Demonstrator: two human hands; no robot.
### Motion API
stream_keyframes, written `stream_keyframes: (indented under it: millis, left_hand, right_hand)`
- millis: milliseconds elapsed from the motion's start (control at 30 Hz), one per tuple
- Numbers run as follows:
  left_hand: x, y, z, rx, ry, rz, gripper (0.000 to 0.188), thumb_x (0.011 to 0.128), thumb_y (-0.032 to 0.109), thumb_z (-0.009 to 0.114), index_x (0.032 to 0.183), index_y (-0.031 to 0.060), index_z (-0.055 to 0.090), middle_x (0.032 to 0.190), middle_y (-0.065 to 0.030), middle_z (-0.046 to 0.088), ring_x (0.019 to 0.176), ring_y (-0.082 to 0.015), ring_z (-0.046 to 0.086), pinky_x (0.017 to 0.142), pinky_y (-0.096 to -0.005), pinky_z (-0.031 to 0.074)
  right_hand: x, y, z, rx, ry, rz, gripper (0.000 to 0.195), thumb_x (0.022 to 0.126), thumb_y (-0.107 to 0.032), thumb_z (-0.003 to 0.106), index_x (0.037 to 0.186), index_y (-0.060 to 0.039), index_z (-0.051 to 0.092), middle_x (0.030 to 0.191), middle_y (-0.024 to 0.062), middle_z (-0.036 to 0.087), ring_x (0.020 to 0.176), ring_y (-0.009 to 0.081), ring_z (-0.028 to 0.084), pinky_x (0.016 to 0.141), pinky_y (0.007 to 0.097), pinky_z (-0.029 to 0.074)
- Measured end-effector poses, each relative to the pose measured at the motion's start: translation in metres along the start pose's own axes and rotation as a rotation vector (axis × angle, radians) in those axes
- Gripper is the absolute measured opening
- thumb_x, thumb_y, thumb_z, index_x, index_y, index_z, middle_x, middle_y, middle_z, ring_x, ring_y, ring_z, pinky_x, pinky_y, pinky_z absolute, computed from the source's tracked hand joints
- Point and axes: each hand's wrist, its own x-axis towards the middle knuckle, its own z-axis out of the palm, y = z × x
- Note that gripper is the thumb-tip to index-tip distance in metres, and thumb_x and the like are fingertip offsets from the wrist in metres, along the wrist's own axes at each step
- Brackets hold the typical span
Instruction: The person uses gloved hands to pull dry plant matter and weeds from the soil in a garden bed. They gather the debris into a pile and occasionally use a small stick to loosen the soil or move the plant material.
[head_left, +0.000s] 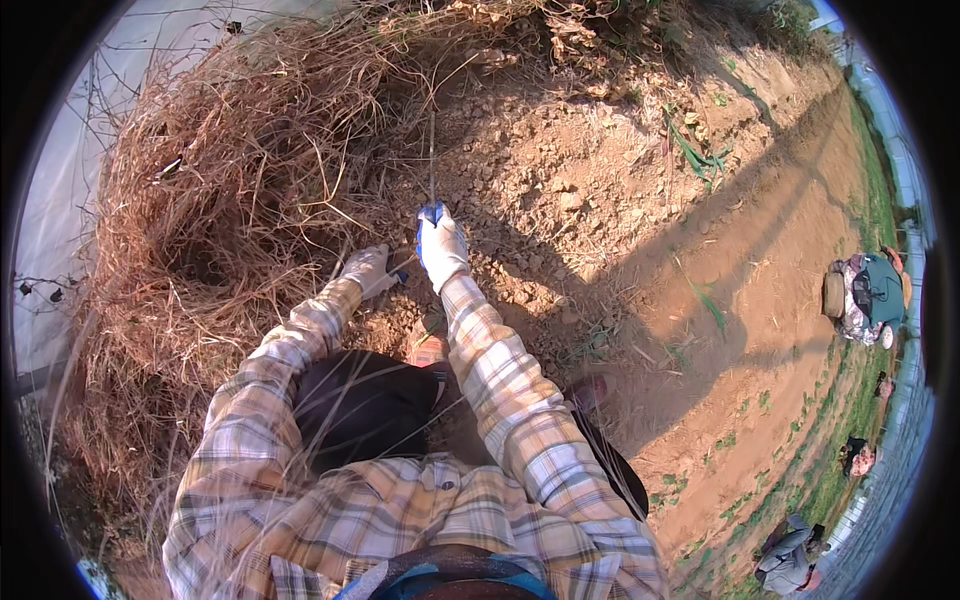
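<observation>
White work gloves with blue palms cover both hands. Ahead of my body, my right hand (442, 241) is closed on a thin dry stem (432, 154) that runs up and away from the fist toward the brown growth. Lower and to its left, my left hand (371, 270) is at the edge of a large heap of dry, tangled vines (247, 157), with a short pale stalk (406, 262) by its fingers. The fingers of that hand are partly turned away, so its grip is unclear. Crumbly brown soil (525, 281) lies beside and beneath the hands.
Pale plastic sheeting (56, 187) borders the heap on the left. Cloddy soil (592, 180) slopes at the right, with green blades (694, 154) on it. Beyond are a dirt strip (772, 277) and rows of small plants (787, 442). Several people are at the far right, one crouching (870, 296).
</observation>
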Motion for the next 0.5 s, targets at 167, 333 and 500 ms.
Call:
stream_keyframes:
  millis: [167,333,500]
  left_hand:
    - [-0.007,-0.003,-0.005,-0.004,0.025,0.003,0.059,0.079,0.040,0.063,0.116,-0.0024,0.046,0.110,-0.0216,0.058,0.108,-0.0326,0.054,0.092,-0.0402,0.042]
    - [-0.012,0.001,-0.007,-0.060,0.044,0.012,0.059,0.076,0.040,0.065,0.115,-0.0013,0.048,0.109,-0.0211,0.059,0.105,-0.0338,0.056,0.091,-0.0407,0.043]
    - [-0.010,0.003,-0.008,-0.037,0.033,-0.011,0.061,0.076,0.043,0.065,0.115,-0.0001,0.049,0.109,-0.0200,0.060,0.104,-0.0336,0.056,0.089,-0.0398,0.044]
  right_hand:
    - [-0.069,0.033,-0.012,-0.106,-0.049,-0.158,0.047,0.090,-0.041,0.046,0.125,-0.0109,0.050,0.091,0.0174,0.065,0.088,0.0346,0.062,0.076,0.0421,0.047]
    - [-0.077,0.035,-0.071,-0.103,-0.048,-0.027,0.045,0.091,-0.040,0.046,0.125,-0.0102,0.051,0.086,0.0175,0.064,0.077,0.0344,0.062,0.069,0.0424,0.047]
    - [-0.078,0.072,-0.096,0.034,0.253,-0.072,0.033,0.093,-0.028,0.047,0.119,-0.0077,0.052,0.087,0.0127,0.066,0.076,0.0284,0.063,0.066,0.0380,0.048]
